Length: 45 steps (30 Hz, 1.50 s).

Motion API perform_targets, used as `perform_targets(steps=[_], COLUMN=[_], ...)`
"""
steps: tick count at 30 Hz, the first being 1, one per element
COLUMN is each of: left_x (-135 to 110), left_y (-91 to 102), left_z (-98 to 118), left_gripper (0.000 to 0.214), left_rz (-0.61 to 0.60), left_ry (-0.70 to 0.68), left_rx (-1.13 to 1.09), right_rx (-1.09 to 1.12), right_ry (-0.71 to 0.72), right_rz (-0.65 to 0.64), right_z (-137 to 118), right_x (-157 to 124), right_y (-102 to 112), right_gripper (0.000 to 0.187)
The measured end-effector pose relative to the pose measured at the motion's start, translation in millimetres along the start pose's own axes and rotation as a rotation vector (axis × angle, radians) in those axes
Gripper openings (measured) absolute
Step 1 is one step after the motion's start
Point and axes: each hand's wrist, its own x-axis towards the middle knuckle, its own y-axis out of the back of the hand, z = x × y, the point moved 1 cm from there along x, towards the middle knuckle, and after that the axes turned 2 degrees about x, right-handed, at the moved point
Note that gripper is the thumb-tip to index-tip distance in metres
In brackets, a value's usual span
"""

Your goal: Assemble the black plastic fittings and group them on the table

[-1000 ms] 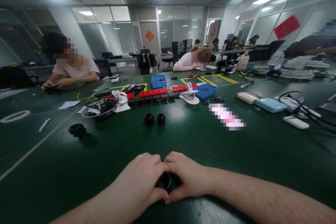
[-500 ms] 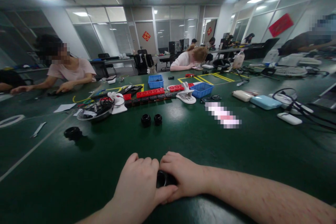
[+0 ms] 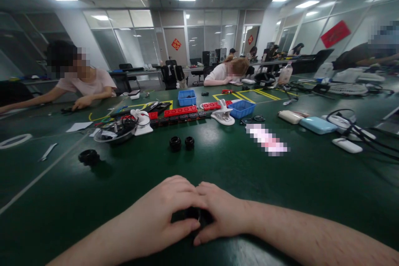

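Note:
Near the front of the green table (image 3: 237, 166), both hands meet around a black round hollow part (image 3: 202, 217), mostly hidden by fingers. My right hand (image 3: 222, 210) is wrapped around its right side. My left hand (image 3: 170, 205) curves over it from the left, fingers against the right hand's fingers and thumb at the near side. Farther out stand two similar black ring-shaped parts, a larger one (image 3: 175, 144) and a smaller one (image 3: 189, 143). Another black ring-shaped part (image 3: 89, 157) lies to the left.
Across the table lie a bowl of cables (image 3: 115, 135), a red-and-black strip (image 3: 181, 113), a white clip base (image 3: 223, 115), and blue bins (image 3: 187, 98). Power banks (image 3: 318, 124) and cables sit right. A wrench-like tool (image 3: 48, 152) lies left. Several people work around.
My left hand has turned, its fingers now reaching over the top of the black part toward my right hand. The right hand stays on the part. The view has shifted slightly.

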Motion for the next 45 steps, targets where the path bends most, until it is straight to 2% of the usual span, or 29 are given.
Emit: perform_targets(steps=[5, 13, 21, 26, 30, 34, 39, 45], left_x=[-1, 2, 3, 2, 6, 10, 13, 10], left_y=[-0.7, -16.4, -30.8, -53.2, -69.2, -69.3, -59.4, -46.2], left_z=[-3, -7, -8, -9, -5, -2, -4, -1], left_gripper=[0.04, 0.031, 0.021, 0.015, 0.01, 0.013, 0.023, 0.038], left_rz=[-0.137, -0.126, -0.008, 0.126, 0.272, 0.343, 0.251, 0.12], left_ry=[-0.055, -0.095, 0.042, 0.06, 0.133, 0.186, 0.303, 0.344], left_rx=[0.001, 0.122, 0.218, 0.448, 0.641, 0.675, 0.574, 0.454], right_rx=[-0.128, -0.178, -0.129, -0.131, -0.123, -0.087, -0.096, -0.114], right_ry=[0.027, 0.048, 0.055, 0.078, 0.044, 0.037, 0.057, 0.028], right_rz=[-0.013, -0.005, 0.035, 0.065, 0.056, 0.077, 0.088, 0.069], right_z=[-1, -1, 1, 1, 1, 2, 4, 2], right_x=[2, 3, 1, 1, 2, 2, 1, 1], right_y=[0, -1, -3, -4, -5, -7, -8, -6], right_gripper=[0.04, 0.037, 0.039, 0.034, 0.035, 0.037, 0.04, 0.04])
